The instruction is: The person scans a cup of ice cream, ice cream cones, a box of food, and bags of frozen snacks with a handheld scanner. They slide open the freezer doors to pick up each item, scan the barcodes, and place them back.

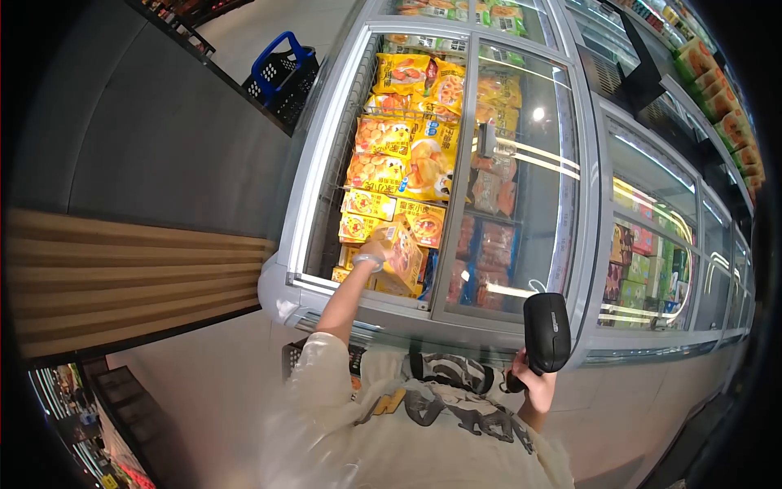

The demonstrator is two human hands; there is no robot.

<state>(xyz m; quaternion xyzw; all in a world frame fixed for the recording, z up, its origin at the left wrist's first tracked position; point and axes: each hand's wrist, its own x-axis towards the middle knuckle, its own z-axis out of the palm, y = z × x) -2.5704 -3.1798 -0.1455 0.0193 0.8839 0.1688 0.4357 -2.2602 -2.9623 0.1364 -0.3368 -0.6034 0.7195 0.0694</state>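
Shirt (366,456): pale, printed, closest to view.
Left hand (375,247): partly curled against a yellow box (405,259); cannot tell whether it grips.
Right hand (535,387): closed around the handle of a black gadget (546,332).
In the way: sliding glass lid (529,244) over the freezer's (303,204) right half.
Around: yellow bags (381,134) beyond; blue-handled basket (296,88) outside.
Box: slanted, near end of the freezer, food picture on its face.
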